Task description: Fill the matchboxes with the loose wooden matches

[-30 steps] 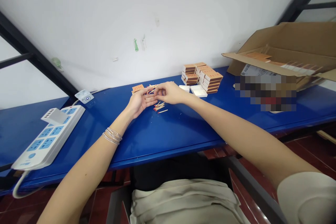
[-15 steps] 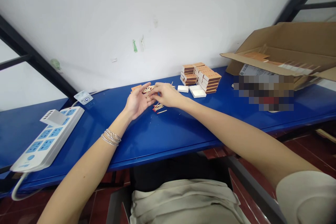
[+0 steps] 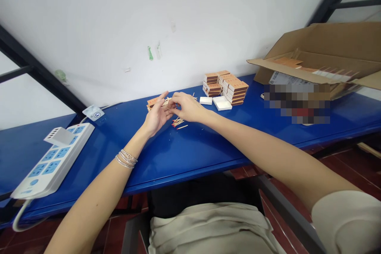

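Note:
Both my hands meet over a small pile of loose red-tipped matches [image 3: 178,123] on the blue table [image 3: 193,151]. My left hand [image 3: 156,115], palm up with fingers curled, cradles a bunch of matches. My right hand [image 3: 186,107] is closed in a pinch on matches at the left hand's fingertips. An orange matchbox [image 3: 153,102] lies just behind the left hand. Silver bracelets circle my left wrist.
Stacked orange matchboxes [image 3: 228,86] and white inner trays [image 3: 220,103] sit behind the hands to the right. An open cardboard box [image 3: 321,59] stands at the far right. A white and blue power strip [image 3: 50,160] with a plugged adapter lies at the left. A white wall rises behind.
My right hand's pinch has shifted slightly left toward the left hand's fingertips. The left fingers have curled up a little more. The view has drifted slightly.

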Available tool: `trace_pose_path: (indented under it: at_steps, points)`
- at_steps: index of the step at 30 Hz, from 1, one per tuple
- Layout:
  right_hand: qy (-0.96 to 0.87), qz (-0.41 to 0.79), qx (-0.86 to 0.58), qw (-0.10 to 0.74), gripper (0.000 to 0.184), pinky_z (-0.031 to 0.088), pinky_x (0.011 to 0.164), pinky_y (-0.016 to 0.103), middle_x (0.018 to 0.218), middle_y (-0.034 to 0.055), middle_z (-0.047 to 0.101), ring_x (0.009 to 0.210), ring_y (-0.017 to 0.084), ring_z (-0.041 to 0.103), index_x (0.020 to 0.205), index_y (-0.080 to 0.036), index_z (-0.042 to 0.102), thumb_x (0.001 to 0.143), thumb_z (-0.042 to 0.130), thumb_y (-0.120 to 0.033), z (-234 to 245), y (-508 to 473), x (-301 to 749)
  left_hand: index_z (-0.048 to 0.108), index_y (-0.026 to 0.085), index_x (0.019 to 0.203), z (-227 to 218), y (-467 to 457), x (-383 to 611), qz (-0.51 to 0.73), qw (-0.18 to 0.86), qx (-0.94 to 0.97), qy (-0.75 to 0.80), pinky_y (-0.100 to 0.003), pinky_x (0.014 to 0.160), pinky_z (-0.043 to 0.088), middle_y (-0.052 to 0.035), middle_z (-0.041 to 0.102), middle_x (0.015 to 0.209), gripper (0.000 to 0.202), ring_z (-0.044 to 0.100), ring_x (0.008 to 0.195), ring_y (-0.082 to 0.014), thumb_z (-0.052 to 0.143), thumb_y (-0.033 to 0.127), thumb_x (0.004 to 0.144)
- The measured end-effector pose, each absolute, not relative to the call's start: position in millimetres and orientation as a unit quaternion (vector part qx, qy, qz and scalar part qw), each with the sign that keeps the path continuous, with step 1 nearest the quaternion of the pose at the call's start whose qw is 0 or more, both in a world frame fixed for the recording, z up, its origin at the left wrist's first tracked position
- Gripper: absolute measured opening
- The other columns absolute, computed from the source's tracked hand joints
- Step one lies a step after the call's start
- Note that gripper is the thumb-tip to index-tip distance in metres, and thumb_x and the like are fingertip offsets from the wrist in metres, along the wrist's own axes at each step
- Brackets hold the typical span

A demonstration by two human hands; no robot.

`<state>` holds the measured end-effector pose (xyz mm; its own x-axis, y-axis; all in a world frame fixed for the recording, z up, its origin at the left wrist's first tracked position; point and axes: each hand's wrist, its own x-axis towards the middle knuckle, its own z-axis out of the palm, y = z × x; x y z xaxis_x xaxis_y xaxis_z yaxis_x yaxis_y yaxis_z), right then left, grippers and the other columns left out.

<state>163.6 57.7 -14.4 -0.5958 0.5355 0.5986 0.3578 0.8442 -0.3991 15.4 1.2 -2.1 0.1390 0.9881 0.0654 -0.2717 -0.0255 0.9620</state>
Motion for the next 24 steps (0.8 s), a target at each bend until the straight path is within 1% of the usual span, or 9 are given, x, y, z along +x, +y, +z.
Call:
trace_pose_path:
  at_steps: [4,7,9,11,13,15,18,21,24]
  points:
    - [-0.871,0.171,-0.262,0.378,0.011,0.041,0.072,0.026,0.084,0.0039,0.067,0.073,0.013,0.056,0.084,-0.015,0.067,0.076,0.060,-0.011,-16,57,163,0.035,0.020,0.145,-4,1,15,0.534,0.584,0.483,0.374,-0.036,0.095,0.045,-0.0073,0.069,0.093,0.057,0.066,0.093,-0.0189,0.044,0.032,0.090]
    - [-0.855,0.206,-0.282,0.384,0.013,0.042,0.070,0.025,0.081,0.0029,0.070,0.069,0.012,0.059,0.086,-0.015,0.067,0.075,0.060,-0.011,-16,56,163,0.033,0.022,0.146,-5,2,16,0.525,0.579,0.495,0.378,-0.036,0.098,0.043,-0.0072,0.070,0.099,0.058,0.066,0.098,-0.0191,0.044,0.032,0.090]
    - [-0.850,0.216,-0.286,0.387,0.018,0.043,0.069,0.024,0.083,0.0025,0.071,0.069,0.011,0.060,0.090,-0.015,0.067,0.075,0.058,-0.010,-14,55,163,0.034,0.024,0.144,-6,4,16,0.519,0.578,0.501,0.382,-0.037,0.099,0.043,-0.0076,0.070,0.103,0.056,0.065,0.101,-0.0197,0.044,0.033,0.090]
    - [-0.846,0.218,-0.289,0.392,0.025,0.043,0.069,0.024,0.082,0.0018,0.071,0.068,0.011,0.060,0.096,-0.015,0.067,0.074,0.056,-0.010,-12,55,165,0.039,0.025,0.141,-8,7,14,0.524,0.563,0.502,0.396,-0.037,0.099,0.043,-0.0079,0.069,0.106,0.053,0.065,0.103,-0.0203,0.046,0.033,0.089]
    - [-0.838,0.223,-0.300,0.397,0.028,0.044,0.068,0.024,0.079,0.0014,0.070,0.066,0.011,0.059,0.099,-0.015,0.069,0.074,0.056,-0.011,-9,58,167,0.048,0.025,0.133,-11,11,10,0.535,0.511,0.519,0.429,-0.037,0.097,0.044,-0.0076,0.068,0.108,0.047,0.065,0.101,-0.0203,0.051,0.030,0.086]
    - [-0.831,0.254,-0.309,0.387,0.025,0.045,0.068,0.024,0.076,0.0021,0.070,0.066,0.011,0.060,0.094,-0.014,0.071,0.073,0.057,-0.012,-7,62,170,0.057,0.023,0.122,-14,14,5,0.525,0.424,0.565,0.475,-0.036,0.096,0.045,-0.0069,0.068,0.106,0.041,0.065,0.095,-0.0196,0.056,0.022,0.081]
    - [-0.823,0.350,-0.307,0.325,0.017,0.046,0.067,0.023,0.074,0.0036,0.071,0.068,0.012,0.062,0.083,-0.013,0.072,0.070,0.063,-0.015,-7,68,176,0.066,0.020,0.105,-16,16,-2,0.479,0.317,0.623,0.531,-0.036,0.091,0.046,-0.0059,0.068,0.097,0.032,0.062,0.083,-0.0189,0.059,0.013,0.074]
    - [-0.819,0.402,-0.322,0.253,0.016,0.046,0.064,0.022,0.074,0.0033,0.072,0.067,0.012,0.062,0.081,-0.013,0.075,0.067,0.068,-0.018,-9,71,180,0.072,0.019,0.087,-14,15,-5,0.436,0.308,0.641,0.551,-0.034,0.085,0.046,-0.0044,0.069,0.083,0.019,0.059,0.076,-0.0197,0.061,0.013,0.072]
    - [-0.845,0.375,-0.329,0.195,0.015,0.043,0.060,0.022,0.071,0.0017,0.072,0.065,0.012,0.060,0.078,-0.015,0.077,0.065,0.070,-0.020,-9,72,183,0.073,0.020,0.075,-12,13,-4,0.362,0.310,0.695,0.538,-0.032,0.079,0.044,-0.0029,0.067,0.072,0.011,0.056,0.072,-0.0207,0.062,0.018,0.072]
